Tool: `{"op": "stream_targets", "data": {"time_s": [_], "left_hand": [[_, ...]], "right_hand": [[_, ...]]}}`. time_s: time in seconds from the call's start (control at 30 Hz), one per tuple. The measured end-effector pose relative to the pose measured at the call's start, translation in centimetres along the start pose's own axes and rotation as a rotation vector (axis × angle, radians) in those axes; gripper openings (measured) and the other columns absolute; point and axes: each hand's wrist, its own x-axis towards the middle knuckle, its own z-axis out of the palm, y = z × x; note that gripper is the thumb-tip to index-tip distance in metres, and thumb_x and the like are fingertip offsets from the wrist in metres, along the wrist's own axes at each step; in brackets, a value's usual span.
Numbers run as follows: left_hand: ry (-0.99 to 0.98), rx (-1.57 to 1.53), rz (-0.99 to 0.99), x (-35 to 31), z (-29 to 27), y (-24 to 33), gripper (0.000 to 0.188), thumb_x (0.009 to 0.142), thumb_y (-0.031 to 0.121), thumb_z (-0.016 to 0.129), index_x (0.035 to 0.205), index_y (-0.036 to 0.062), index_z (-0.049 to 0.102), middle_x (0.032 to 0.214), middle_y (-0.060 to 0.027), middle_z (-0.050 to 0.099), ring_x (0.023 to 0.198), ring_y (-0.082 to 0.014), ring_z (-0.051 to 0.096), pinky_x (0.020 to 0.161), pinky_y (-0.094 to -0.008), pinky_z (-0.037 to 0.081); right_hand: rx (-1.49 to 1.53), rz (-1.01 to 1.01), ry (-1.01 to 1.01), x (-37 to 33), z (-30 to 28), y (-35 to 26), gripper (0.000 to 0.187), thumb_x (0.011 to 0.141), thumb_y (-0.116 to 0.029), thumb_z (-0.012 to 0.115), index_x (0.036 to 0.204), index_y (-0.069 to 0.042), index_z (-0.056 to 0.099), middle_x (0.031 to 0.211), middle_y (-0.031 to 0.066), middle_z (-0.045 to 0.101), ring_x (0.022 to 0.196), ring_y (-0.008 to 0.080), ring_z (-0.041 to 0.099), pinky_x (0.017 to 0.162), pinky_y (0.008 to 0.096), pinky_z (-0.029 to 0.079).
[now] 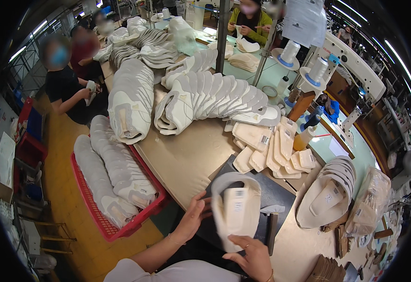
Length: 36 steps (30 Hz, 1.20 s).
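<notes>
Shoe upper (249, 212) in right fingers (240, 241) bears blurred print (239, 200).

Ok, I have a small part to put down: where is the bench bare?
Widest: the tan tabletop between the red basket, the fanned shoe uppers and the dark mat. A second patch lies right of the mat, below the short stack of uppers. It is crowded around the cream pads and by the clear bag.
</notes>
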Motion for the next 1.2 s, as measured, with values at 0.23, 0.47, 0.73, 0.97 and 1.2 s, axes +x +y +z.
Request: {"op": "stream_targets", "data": {"time_s": [0.23,0.47,0.73,0.97,1.2], "left_hand": [[0.035,0.185,0.009,-2.1,-0.8,-0.1,0.056,0.094,0.015,0.060,0.141,0.0010,0.032,0.136,-0.0122,0.045,0.125,-0.0209,0.045,0.106,-0.0335,0.036],[-0.061,0.334,-0.503,-3.6,-1.7,-1.3,0.047,0.094,0.017,0.061,0.135,0.0036,0.040,0.119,-0.0101,0.058,0.100,-0.0178,0.062,0.081,-0.0332,0.056],[-0.167,0.357,-0.458,-2.9,-0.8,-3.2,0.044,0.097,0.020,0.057,0.135,0.0034,0.040,0.118,-0.0114,0.060,0.099,-0.0187,0.063,0.081,-0.0330,0.057],[-0.172,0.397,-0.420,-1.9,-0.5,-2.9,0.043,0.097,0.021,0.057,0.133,0.0025,0.042,0.114,-0.0115,0.062,0.096,-0.0187,0.064,0.079,-0.0325,0.057],[-0.205,0.439,-0.466,-2.4,-0.2,-2.7,0.040,0.098,0.026,0.056,0.125,-0.0019,0.046,0.106,-0.0145,0.065,0.085,-0.0215,0.069,0.074,-0.0301,0.057]], "right_hand": [[-0.116,0.198,0.244,-1.2,-0.2,6.9,0.042,0.074,-0.019,0.077,0.112,-0.004,0.066,0.113,0.0187,0.063,0.102,0.0376,0.058,0.091,0.0414,0.046],[-0.335,0.443,0.309,-2.0,-0.1,13.1,0.059,0.078,-0.016,0.074,0.130,-0.005,0.051,0.119,0.0197,0.052,0.109,0.0355,0.050,0.094,0.0399,0.043],[-0.304,0.527,0.452,-0.2,1.8,13.7,0.053,0.082,-0.005,0.067,0.131,-0.005,0.047,0.107,0.0200,0.053,0.098,0.0373,0.055,0.087,0.0415,0.045],[0.252,0.545,0.566,-2.3,0.9,15.3,0.051,0.094,-0.010,0.054,0.141,-0.003,0.036,0.103,0.0091,0.053,0.073,0.0176,0.056,0.063,0.0306,0.048],[0.433,0.395,0.333,-3.6,1.8,8.5,0.046,0.095,-0.011,0.054,0.137,-0.001,0.041,0.085,0.0037,0.057,0.052,0.0072,0.048,0.046,0.0221,0.042]]}}
